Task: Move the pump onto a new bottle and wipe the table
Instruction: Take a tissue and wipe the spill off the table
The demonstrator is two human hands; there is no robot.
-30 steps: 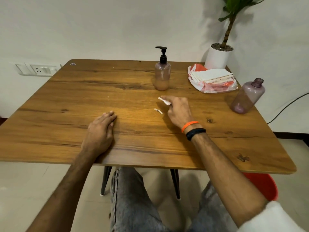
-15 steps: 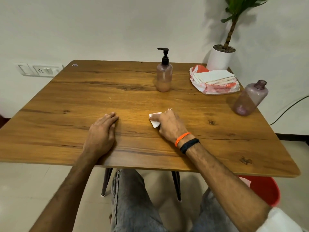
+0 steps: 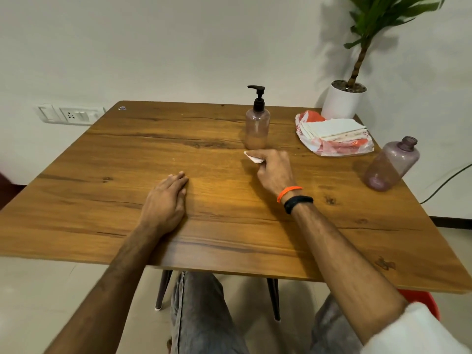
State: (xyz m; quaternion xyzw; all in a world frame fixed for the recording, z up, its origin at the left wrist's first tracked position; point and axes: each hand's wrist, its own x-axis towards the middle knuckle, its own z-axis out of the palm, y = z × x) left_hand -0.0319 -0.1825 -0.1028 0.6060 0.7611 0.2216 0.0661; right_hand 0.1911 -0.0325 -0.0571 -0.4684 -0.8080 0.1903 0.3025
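Observation:
A pinkish translucent bottle [image 3: 257,129] with a black pump [image 3: 258,98] on top stands upright at the back middle of the wooden table [image 3: 102,195]. A second, purple bottle [image 3: 390,164] with an open neck stands near the right edge. My right hand [image 3: 274,169] is closed around a small white tissue [image 3: 252,157] and presses it on the table just in front of the pump bottle. My left hand [image 3: 166,200] lies flat, palm down, near the front middle, holding nothing.
A plastic bag with a stack of white napkins [image 3: 332,135] lies at the back right. Behind it stands a white plant pot [image 3: 342,100]. A red bin [image 3: 421,300] sits on the floor under the right front corner. A wall socket [image 3: 71,114] is at the left.
My right hand slid with the tissue toward me and to the left, then back away to just in front of the pump bottle. The small white scrap on the table is gone. My left hand stayed put.

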